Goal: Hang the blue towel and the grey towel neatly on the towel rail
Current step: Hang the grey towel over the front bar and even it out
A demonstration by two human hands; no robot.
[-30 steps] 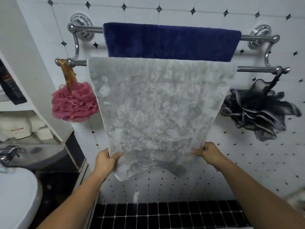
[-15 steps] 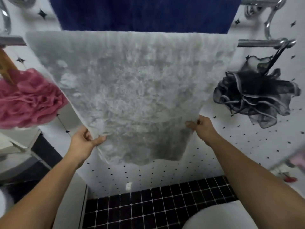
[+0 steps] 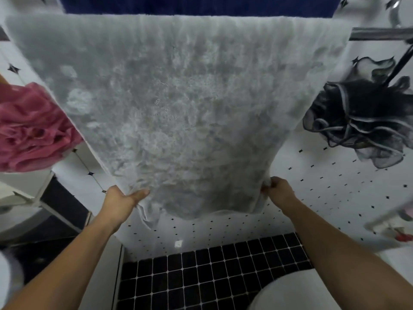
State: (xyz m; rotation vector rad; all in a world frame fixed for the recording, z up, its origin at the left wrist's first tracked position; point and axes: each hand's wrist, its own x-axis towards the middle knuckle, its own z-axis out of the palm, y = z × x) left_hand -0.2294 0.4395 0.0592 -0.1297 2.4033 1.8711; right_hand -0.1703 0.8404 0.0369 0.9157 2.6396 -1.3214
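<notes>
The grey towel hangs over the lower bar of the towel rail and fills most of the view. Its fluffy front faces me. My left hand grips its lower left corner, thumb on the front. On the opposite side, my right hand pinches the lower right corner. Only a strip of the blue towel shows, along the top edge behind the grey one. The upper bar is out of frame.
A pink bath puff hangs at the left and a black one at the right of the rail. Below is the white dotted wall tile and a black tiled floor. A white rounded fixture sits at the bottom right.
The view has moved closer and lower, so the rail's upper bar left the frame. Both hands keep their hold on the grey towel's bottom corners; the right hand's grip has tightened.
</notes>
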